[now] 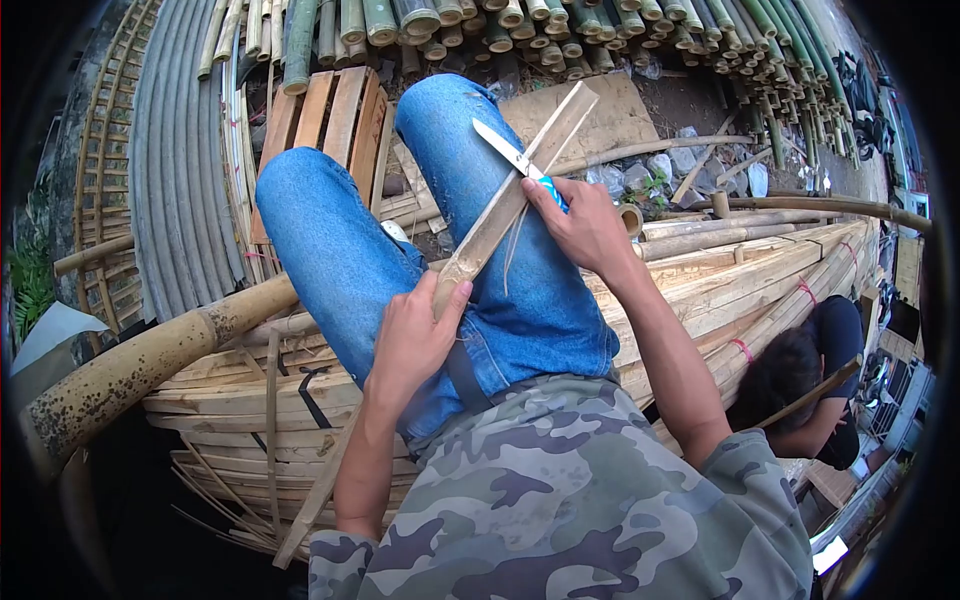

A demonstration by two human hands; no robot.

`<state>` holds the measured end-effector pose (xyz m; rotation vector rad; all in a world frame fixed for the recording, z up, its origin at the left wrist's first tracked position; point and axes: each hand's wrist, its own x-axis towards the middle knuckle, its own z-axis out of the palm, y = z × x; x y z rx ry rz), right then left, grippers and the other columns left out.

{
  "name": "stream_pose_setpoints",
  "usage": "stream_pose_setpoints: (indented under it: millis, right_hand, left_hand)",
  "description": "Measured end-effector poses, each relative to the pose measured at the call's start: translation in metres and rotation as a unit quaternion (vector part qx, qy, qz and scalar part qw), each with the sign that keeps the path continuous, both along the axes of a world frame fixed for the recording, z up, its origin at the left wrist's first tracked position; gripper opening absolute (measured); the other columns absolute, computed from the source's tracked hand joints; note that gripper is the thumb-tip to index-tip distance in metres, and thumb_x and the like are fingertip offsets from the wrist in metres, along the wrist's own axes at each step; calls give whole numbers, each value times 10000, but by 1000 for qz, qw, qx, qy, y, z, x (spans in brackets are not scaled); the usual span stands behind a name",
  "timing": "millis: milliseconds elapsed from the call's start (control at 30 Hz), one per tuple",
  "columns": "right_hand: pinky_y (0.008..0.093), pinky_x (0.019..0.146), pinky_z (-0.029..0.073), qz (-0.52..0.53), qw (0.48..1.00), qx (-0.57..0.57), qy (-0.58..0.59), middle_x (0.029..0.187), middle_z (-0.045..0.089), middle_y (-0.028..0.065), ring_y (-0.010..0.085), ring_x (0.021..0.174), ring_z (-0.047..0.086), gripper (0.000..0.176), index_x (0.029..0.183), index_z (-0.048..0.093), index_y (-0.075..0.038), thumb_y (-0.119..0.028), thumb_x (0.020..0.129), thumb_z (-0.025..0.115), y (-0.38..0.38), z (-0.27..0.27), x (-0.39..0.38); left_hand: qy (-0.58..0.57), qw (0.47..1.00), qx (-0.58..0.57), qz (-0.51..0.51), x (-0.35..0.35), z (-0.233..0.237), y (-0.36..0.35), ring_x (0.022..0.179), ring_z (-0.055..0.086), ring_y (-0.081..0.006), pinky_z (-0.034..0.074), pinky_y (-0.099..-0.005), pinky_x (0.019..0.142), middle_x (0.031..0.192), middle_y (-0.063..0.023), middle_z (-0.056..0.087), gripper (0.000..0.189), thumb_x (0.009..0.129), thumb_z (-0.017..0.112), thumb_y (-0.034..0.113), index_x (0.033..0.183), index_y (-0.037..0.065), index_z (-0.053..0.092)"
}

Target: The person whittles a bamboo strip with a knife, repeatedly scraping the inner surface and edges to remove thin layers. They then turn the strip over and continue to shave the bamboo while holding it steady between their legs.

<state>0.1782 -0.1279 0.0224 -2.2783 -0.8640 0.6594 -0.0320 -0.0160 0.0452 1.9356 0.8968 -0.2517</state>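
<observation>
Bamboo strip (487,236) slants over your right thigh (545,285), far end past its outer edge. Your left hand (412,335) pinches the near end; your right hand (588,226) clenches the knife (520,162). Pushed too hard, it could skid into your leg.

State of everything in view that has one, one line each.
Silver-bladed knife with blue handle: blade exposed, crossing the strip.
Flat pale-tan bamboo strip: split, held at a slant.
Left grip: closed on the strip's near end.
Right grip: closed on the knife handle.
Round green bamboo poles: cut, stacked.
Thick speckled tan bamboo pole: unsplit where visible.
</observation>
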Motion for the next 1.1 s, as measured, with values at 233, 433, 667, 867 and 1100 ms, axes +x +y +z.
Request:
stream_pose_setpoints:
  millis: [233, 433, 667, 867, 1100]
  right_hand:
    - [519, 702, 461, -10, 998, -69, -11, 771, 633, 300, 483, 788, 623, 502, 904, 555, 33, -465, 969, 552, 4, 22, 4]
    - [528, 644, 441, 60, 995, -45, 69, 657, 588, 272, 469, 691, 601, 472, 833, 563, 16, -435, 971, 569, -23, 44, -18]
    - [518, 579, 453, 206, 975, -78, 26, 553, 561, 220, 436, 584, 594, 475, 772, 602, -27, -477, 924, 617, -53, 21, -42]
    - [505, 542, 443, 60, 995, -46, -58, 536, 553, 203, 425, 553, 592, 459, 750, 600, -21, -441, 935, 625, -58, 2, -48]
    - [543, 620, 440, 86, 996, -13, 7, 588, 562, 255, 482, 629, 588, 438, 794, 568, -10, -405, 983, 563, -55, 14, -40]
  left_hand:
    - [-53, 991, 123, 0, 9, -22, -12, 788, 667, -463, 516, -534, 721, 894, -260, 681, 385, 957, 550, 365, 1108, 11, 576]
    - [-85, 987, 139, -1, 7, -21, -11, 805, 662, -469, 524, -531, 723, 935, -252, 683, 371, 953, 549, 334, 1172, 35, 542]
    - [-47, 991, 118, -34, 6, -25, -11, 780, 670, -461, 536, -530, 705, 854, -267, 688, 399, 860, 663, 315, 1079, -12, 596]
    - [50, 990, 128, -25, 13, -17, -12, 771, 678, -451, 542, -520, 703, 793, -270, 685, 352, 861, 662, 288, 1028, -20, 626]
    - [-7, 988, 145, -45, -1, -16, -13, 732, 678, -447, 535, -515, 642, 767, -266, 678, 355, 900, 659, 326, 985, -15, 610]
